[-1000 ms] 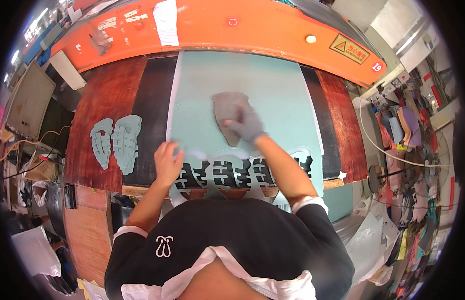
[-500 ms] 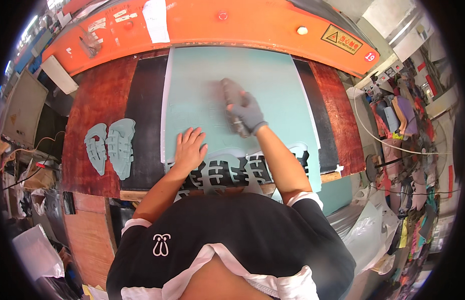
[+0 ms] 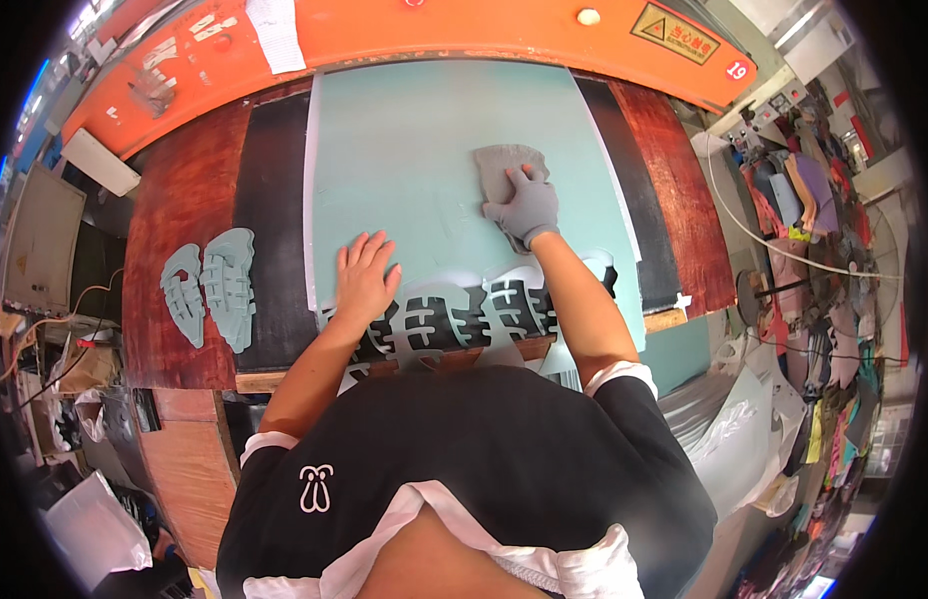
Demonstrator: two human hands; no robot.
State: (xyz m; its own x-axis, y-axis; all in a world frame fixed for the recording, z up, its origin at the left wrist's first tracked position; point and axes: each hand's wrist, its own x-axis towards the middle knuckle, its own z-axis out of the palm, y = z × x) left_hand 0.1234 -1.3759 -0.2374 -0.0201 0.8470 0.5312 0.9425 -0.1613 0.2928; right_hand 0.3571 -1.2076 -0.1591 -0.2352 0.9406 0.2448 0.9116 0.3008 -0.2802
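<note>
A pale green sheet (image 3: 414, 150) lies over the dark board, with a row of cut-out openings along its near edge. My bare left hand (image 3: 366, 275) rests on the sheet near those openings, fingers stretched and spread. On the right half of the sheet, my right hand (image 3: 530, 208) wears a grey glove. It presses a flat grey cloth-like pad (image 3: 507, 160) to the surface, fingers on top of it. The pad's exact kind is not clear, and its near part is partly covered by the hand.
Two stacks of pale green cut pieces (image 3: 229, 290) lie on the reddish board (image 3: 174, 369) at the left. An orange machine beam (image 3: 464, 35) spans the far side. Hanging coloured pieces (image 3: 808, 200) and a pale cable (image 3: 743, 245) are at the right.
My right hand and the grey pad have moved to the right over the sheet, and the pad has turned to show its flat face. My left hand stays flat on the sheet.
</note>
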